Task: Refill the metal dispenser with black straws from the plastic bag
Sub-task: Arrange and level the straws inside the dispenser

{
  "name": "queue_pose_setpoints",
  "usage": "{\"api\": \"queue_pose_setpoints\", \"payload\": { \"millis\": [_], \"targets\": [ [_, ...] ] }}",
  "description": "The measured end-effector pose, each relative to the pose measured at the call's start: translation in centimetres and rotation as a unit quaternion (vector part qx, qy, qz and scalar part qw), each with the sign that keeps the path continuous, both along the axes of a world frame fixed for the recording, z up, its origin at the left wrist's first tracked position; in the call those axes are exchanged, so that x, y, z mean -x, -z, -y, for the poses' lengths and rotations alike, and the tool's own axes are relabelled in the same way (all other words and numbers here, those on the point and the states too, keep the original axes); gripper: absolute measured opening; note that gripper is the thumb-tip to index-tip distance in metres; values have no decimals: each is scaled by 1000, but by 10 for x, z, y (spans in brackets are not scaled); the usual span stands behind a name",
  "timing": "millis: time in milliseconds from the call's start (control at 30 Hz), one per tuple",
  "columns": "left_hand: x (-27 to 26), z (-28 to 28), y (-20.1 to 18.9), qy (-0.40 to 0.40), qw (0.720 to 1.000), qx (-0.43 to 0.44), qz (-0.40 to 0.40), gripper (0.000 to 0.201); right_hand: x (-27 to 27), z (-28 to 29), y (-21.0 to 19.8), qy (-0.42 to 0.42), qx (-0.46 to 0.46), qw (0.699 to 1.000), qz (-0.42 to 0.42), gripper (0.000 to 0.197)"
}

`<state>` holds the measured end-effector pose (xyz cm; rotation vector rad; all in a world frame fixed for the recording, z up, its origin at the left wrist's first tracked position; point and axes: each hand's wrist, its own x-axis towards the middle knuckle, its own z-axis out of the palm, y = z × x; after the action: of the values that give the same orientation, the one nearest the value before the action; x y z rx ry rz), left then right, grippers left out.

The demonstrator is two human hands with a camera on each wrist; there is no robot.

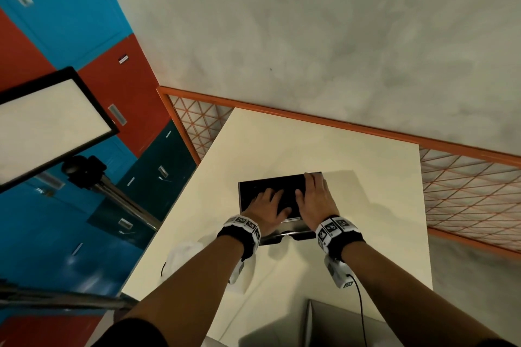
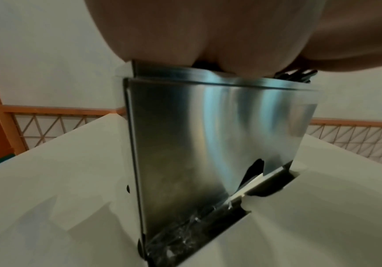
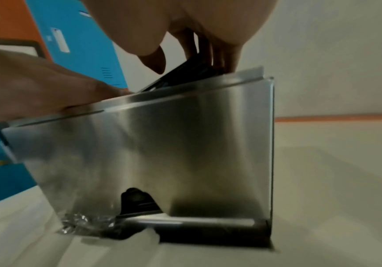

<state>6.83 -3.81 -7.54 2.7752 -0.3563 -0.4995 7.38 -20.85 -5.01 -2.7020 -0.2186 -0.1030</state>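
The metal dispenser (image 1: 290, 220) stands on the white table (image 1: 372, 205) with its top open and full of black straws (image 1: 259, 186). My left hand (image 1: 269, 203) lies flat on the straws at the near left, its palm on the rim (image 2: 185, 72). My right hand (image 1: 314, 196) lies flat over the right end, and its fingers (image 3: 222, 54) reach down onto the straws (image 3: 185, 72). Neither hand grips anything. A few straw ends (image 2: 296, 75) poke over the rim. Crinkled clear plastic (image 3: 87, 222) lies at the dispenser's base (image 2: 180, 234).
A pale crumpled bag (image 1: 183, 255) lies at the table's left edge under my left forearm. A grey metal piece (image 1: 332, 321) sits at the near edge. An orange lattice fence (image 1: 465, 186) runs behind the table. A light panel on a tripod (image 1: 48, 121) stands to the left.
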Motion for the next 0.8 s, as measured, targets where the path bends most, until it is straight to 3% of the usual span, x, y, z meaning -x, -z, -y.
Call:
{"api": "queue_pose_setpoints", "payload": {
  "millis": [133, 200, 300, 500, 667, 800],
  "targets": [
    [6, 1, 3, 21, 999, -8, 26, 67, -3, -8, -8, -99, 60, 991, 72, 30],
    [11, -1, 4, 39, 998, -6, 47, 74, -5, -11, -6, -129, 90, 986, 61, 35],
    [19, -3, 6, 50, 995, 15, 82, 92, -8, -7, 3, -122, 116, 985, 35, 48],
    [39, 0, 13, 37, 987, 48, 151, 98, 9, -2, 18, -107, 170, 979, 25, 46],
    [46, 7, 11, 2, 991, 8, 133, 116, 22, -3, 15, -123, 211, 969, 30, 39],
    [46, 13, 14, 1, 994, -10, 106, 119, 30, -1, 17, -120, 218, 968, 32, 33]
  ]
}}
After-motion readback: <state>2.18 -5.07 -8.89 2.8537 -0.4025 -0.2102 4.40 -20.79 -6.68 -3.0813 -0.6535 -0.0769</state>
